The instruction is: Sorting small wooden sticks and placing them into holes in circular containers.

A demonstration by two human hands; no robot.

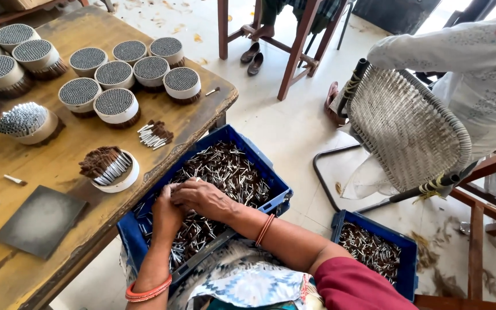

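I see both hands in the blue crate (259, 166) on the lap: left hand (166, 211) and right hand (202, 198) meet, fingers closed on a few small brush pieces (225, 166). On the bench (58, 172), approx a dozen packed round bundles (116, 103) stand done; one white ring (123, 179) only part filled. Crate still v. full, plus a second crate (374, 250) on the floor.

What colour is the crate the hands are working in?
Blue; the crate shows clearly in the head view.
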